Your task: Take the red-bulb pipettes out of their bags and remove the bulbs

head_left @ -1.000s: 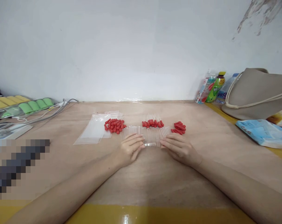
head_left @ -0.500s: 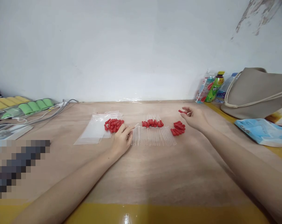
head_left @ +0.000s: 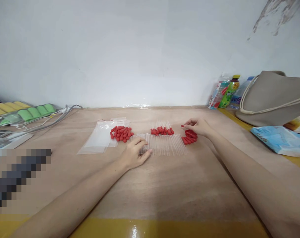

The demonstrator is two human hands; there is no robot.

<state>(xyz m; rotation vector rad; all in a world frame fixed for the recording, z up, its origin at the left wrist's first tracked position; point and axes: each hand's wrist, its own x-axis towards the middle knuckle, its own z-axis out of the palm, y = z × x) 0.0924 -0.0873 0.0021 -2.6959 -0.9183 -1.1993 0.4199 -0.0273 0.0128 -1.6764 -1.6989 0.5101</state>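
Note:
My left hand rests over the left end of a row of thin clear tubes, its fingers apart and holding nothing. Between thumb and fingertips of my right hand is a small red rubber bulb. Just below that hand lies a fanned cluster of red bulbs, partly covered by it. More red bulbs line the far side of the tube row, with clear tubes showing behind them. To the left is a heap of red bulbs beside clear plastic bags.
At back right stand drink bottles and a grey bag with cord. A blue packet lies at the right. Green and yellow rolls and cables are at the left. Yellow tape runs along the near edge.
My left hand has shifted slightly right and spread its fingers, no longer pinching a thin tube above the row. My right hand has moved left and a little down with the red bulb.

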